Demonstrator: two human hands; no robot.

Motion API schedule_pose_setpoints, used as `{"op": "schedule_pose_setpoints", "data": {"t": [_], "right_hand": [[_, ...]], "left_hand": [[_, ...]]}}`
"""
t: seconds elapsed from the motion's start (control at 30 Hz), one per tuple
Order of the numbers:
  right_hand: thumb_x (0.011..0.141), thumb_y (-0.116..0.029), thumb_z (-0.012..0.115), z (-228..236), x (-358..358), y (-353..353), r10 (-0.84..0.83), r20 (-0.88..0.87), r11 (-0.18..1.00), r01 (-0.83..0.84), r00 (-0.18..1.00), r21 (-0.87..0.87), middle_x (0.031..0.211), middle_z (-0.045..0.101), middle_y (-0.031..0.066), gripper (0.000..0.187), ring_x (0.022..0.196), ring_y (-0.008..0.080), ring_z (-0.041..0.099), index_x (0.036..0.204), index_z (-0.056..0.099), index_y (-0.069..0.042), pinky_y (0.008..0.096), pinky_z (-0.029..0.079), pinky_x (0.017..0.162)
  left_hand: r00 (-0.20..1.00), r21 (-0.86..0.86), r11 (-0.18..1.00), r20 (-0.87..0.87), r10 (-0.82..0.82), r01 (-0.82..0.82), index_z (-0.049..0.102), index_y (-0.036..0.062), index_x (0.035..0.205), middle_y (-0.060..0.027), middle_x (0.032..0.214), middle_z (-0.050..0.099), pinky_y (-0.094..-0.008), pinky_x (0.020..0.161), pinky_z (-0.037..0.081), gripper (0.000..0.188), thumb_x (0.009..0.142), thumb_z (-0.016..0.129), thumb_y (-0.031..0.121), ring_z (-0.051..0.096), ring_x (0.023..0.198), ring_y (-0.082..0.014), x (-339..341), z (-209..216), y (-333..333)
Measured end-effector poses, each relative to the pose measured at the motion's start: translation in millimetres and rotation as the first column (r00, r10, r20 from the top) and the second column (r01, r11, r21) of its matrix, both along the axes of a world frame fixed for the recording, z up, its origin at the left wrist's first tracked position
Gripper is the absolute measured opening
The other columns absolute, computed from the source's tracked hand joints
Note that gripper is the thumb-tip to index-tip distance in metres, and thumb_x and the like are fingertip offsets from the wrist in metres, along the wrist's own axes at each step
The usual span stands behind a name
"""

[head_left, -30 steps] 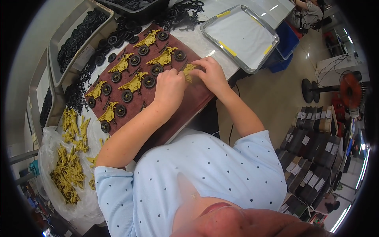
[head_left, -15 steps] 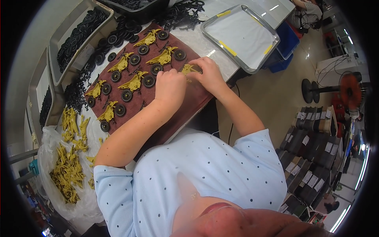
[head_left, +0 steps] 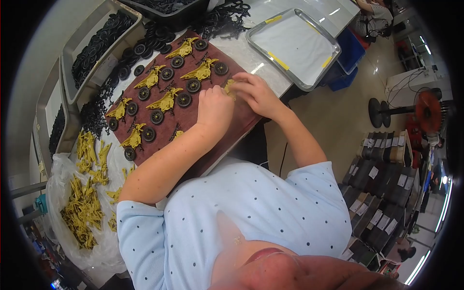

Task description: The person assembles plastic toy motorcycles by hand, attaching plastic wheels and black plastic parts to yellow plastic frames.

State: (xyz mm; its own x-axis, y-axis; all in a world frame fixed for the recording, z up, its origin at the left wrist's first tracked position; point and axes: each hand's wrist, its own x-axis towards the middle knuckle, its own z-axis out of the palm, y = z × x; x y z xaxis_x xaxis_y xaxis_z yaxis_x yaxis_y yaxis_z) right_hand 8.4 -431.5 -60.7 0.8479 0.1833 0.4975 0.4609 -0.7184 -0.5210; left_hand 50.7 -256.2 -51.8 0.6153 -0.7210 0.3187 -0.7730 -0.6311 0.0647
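A small yellow toy motorcycle body (head_left: 229, 88) is between my two hands, mostly covered by the fingers. My left hand (head_left: 215, 107) is closed, its fingertips pinched at the near side of the piece. Curled from the other side, my right hand (head_left: 260, 98) has its fingers around the same piece; its thumb is hidden. Both hands are over the right part of a dark red cloth (head_left: 166, 126). Several yellow toy motorcycles lie in rows on it, among them one (head_left: 199, 70) beside my left hand, with black wheels (head_left: 193, 85) and small black parts next to them.
A metal tray (head_left: 251, 38) with yellow tape stands beyond my right hand. Grey bins (head_left: 72, 92) of black parts line the left, with loose wheels (head_left: 157, 35) beside them. A plastic bag (head_left: 55, 188) of yellow bodies is at lower left. A fan (head_left: 427, 111) stands at right.
My right hand's fingers have shifted on the yellow body, which now shows less. My left forearm has moved slightly, uncovering another yellow piece on the cloth beside it.
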Motion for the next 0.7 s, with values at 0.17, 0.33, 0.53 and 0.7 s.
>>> {"op": "schedule_pose_setpoints", "data": {"t": [0.17,0.33,0.53,0.7], "right_hand": [[0.071,-0.009,0.068,12.8,-7.9,8.5,-0.032,0.059,0.985,0.042,0.998,-0.170,0.118,0.058,0.0044,0.037,0.106,0.0253,0.055,0.108,0.066,-0.015,0.0416,0.042,0.088],[0.069,-0.010,0.068,7.0,9.5,11.6,-0.035,0.199,0.958,0.090,0.979,-0.273,0.110,0.062,-0.0005,0.031,0.104,0.0194,0.056,0.099,0.068,-0.018,0.0384,0.041,0.084],[0.070,-0.012,0.064,11.4,24.4,17.0,-0.015,0.294,0.964,0.092,0.956,-0.250,0.092,0.065,-0.0023,0.018,0.094,0.0163,0.059,0.088,0.066,-0.014,0.0350,0.041,0.081],[0.073,-0.012,0.063,19.2,34.4,20.7,0.013,0.223,0.924,0.073,0.975,-0.374,0.084,0.065,0.0012,0.009,0.086,0.0184,0.061,0.081,0.065,-0.012,0.0336,0.042,0.083]], "left_hand": [[0.974,-0.189,0.982,-0.220,-0.062,0.020,0.065,-0.0023,0.075,-0.0172,0.073,0.059,-0.0409,0.071,0.049,0.017,0.073,0.068,0.015,0.060,0.074,-0.0320,19.3,7.4,7.3],[0.919,-0.109,0.990,-0.374,-0.125,0.090,0.065,-0.0057,0.083,-0.0194,0.076,0.059,-0.0407,0.072,0.050,0.023,0.075,0.069,0.016,0.060,0.076,-0.0338,24.7,22.4,11.2],[0.983,-0.174,0.985,-0.177,-0.039,0.007,0.059,-0.0053,0.090,-0.0201,0.082,0.058,-0.0407,0.069,0.051,0.018,0.080,0.063,0.009,0.061,0.075,-0.0338,10.8,4.9,15.8],[0.973,-0.140,0.986,-0.198,-0.117,0.091,0.061,-0.0040,0.080,-0.0197,0.077,0.059,-0.0386,0.067,0.053,0.009,0.081,0.055,0.003,0.063,0.071,-0.0329,27.8,13.2,21.0]]}}
